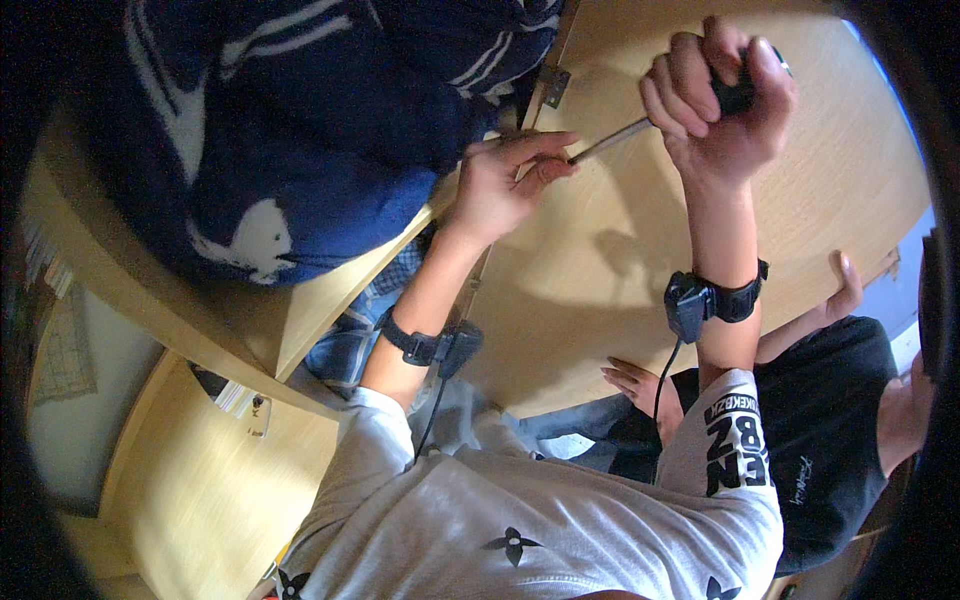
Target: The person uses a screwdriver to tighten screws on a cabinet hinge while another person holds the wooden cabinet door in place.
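Metal screwdriver [614,140] spans right hand [722,118] to left hand [503,185].

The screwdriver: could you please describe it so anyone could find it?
Find the big pale wooden panel on the right. Over its upper part, the right hand grips the screwdriver by its dark handle. A long, thin metal shaft pointing toward the left hand sets it apart from the flat hinge.

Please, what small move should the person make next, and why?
Perhaps check how the screwdriver is seated before turning it: the right hand grips its dark handle, the left hand has its fingertips beside the tip, and what the tip meets is hidden.
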A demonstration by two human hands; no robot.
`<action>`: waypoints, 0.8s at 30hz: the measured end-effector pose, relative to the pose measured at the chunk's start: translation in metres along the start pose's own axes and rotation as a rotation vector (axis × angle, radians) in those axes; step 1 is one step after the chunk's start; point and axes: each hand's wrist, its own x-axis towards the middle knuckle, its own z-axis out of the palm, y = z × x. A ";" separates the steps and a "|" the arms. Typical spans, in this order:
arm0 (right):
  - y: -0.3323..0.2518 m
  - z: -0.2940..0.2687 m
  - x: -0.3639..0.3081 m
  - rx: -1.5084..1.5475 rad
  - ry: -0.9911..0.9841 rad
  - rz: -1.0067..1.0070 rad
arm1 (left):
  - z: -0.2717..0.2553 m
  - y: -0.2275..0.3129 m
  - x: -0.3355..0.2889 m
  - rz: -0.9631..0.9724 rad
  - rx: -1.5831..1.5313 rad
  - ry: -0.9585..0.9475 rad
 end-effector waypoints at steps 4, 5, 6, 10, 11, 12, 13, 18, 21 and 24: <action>0.020 0.005 -0.006 -0.520 0.180 0.010 | 0.007 -0.013 0.015 0.271 0.226 -0.002; 0.023 0.019 -0.008 -0.650 0.171 0.003 | 0.005 -0.016 0.017 0.275 0.226 -0.010; 0.034 0.017 -0.001 -1.007 -0.086 -0.297 | 0.001 -0.025 0.016 0.256 0.256 -0.017; 0.080 0.050 -0.013 -1.377 -0.507 -0.391 | 0.013 -0.026 0.003 0.142 -0.072 0.139; 0.093 0.055 -0.014 -1.362 -0.537 -0.300 | 0.010 -0.028 0.004 0.089 0.075 0.138; 0.106 0.056 -0.013 -1.377 -0.501 -0.336 | 0.008 -0.029 0.005 0.056 0.206 0.112; 0.114 0.055 -0.015 -1.400 -0.464 -0.367 | 0.010 -0.031 0.006 0.024 0.300 0.089; 0.126 0.038 -0.007 -1.493 -0.386 -0.372 | 0.014 -0.029 0.011 -0.016 0.534 0.039; 0.130 0.037 -0.003 -1.482 -0.362 -0.390 | 0.009 -0.031 0.012 -0.033 0.596 0.051; 0.129 0.032 -0.004 -1.499 -0.355 -0.385 | 0.011 -0.032 0.012 -0.025 0.578 0.040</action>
